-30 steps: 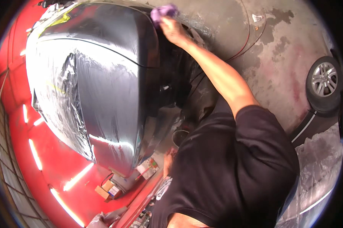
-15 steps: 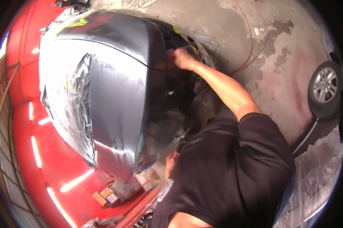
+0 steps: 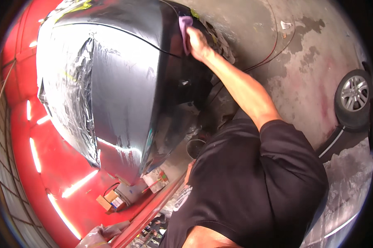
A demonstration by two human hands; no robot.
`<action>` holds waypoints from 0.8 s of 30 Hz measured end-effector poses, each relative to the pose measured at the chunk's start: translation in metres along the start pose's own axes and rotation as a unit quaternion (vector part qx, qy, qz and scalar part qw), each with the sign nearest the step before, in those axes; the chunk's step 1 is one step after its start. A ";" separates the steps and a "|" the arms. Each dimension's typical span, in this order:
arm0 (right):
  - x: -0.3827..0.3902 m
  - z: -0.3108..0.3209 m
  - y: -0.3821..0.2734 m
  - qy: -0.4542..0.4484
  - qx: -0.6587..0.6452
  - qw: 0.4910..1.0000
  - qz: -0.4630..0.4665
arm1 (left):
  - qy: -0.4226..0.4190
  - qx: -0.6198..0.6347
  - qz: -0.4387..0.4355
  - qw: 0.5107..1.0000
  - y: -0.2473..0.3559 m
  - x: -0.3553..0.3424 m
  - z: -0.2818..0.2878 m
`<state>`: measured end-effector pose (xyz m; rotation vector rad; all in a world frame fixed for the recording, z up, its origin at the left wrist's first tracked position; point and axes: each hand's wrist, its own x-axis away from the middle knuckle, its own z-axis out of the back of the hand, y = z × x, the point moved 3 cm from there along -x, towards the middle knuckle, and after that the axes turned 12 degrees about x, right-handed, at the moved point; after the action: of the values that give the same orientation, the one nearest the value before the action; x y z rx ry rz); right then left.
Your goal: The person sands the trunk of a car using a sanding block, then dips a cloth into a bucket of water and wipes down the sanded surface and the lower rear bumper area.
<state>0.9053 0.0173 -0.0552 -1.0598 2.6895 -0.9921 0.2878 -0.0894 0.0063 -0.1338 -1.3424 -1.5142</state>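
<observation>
A dark grey car body (image 3: 120, 87) stands before me, its surface glossy and streaked with light. My right hand (image 3: 198, 44) reaches out to its dark side panel. Bunched in its fingers is a purple cloth (image 3: 185, 35), which lies against the panel near its upper edge. My left hand (image 3: 189, 171) is low by my torso, mostly hidden behind my black shirt. Just above it is a dark round object (image 3: 195, 147), like a cup or can; whether the hand holds it I cannot make out.
Clear plastic film (image 3: 76, 91) and yellow-green tape (image 3: 81, 5) cover parts of the car. Hoses (image 3: 273, 53) trail over the concrete floor (image 3: 252, 25). A wheel (image 3: 353, 91) is at the right. Small boxes (image 3: 110, 201) sit by the red wall (image 3: 56, 153) at lower left.
My right hand has moved up and slightly left along the panel with the cloth, which shows more fully. The left hand is more hidden, and the round object beside it shows more.
</observation>
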 end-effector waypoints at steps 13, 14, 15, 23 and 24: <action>0.135 0.063 0.013 0.045 0.537 0.838 0.083 | 0.039 0.111 0.125 0.985 -0.002 -0.071 0.042; 0.143 0.054 -0.006 0.082 0.505 0.857 0.062 | 0.034 0.113 0.121 0.986 -0.005 -0.066 0.041; 0.149 0.049 -0.026 0.121 0.473 0.872 0.046 | 0.032 0.119 0.117 0.985 -0.009 -0.065 0.038; 0.177 -0.048 0.065 0.173 0.628 0.666 0.364 | -0.025 0.038 0.105 0.993 -0.067 -0.058 0.048; 0.194 -0.057 0.070 0.120 0.687 0.641 0.322 | -0.027 0.062 0.112 0.991 -0.067 -0.052 0.047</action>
<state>0.7009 -0.0368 -0.0233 0.3494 1.2353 -2.2687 0.2370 -0.0347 -0.0550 -0.2400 -1.4098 -1.2436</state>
